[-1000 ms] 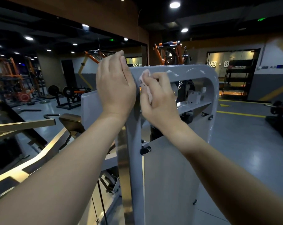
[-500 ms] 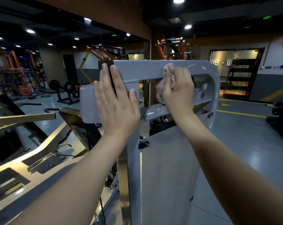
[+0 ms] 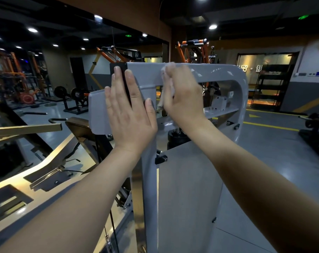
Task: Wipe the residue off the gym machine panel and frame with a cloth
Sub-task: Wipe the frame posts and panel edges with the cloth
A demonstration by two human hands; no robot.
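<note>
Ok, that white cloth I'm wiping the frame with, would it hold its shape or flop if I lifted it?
Probably floppy: the cloth bunches under your right hand and a loose tail droops beside it. It looks thin, so likely very light. On the glossy grey frame it may slide easily, though blur hides detail.

L hand (image 3: 129, 114) + R hand (image 3: 184, 99) bare, forearms bare too
</note>
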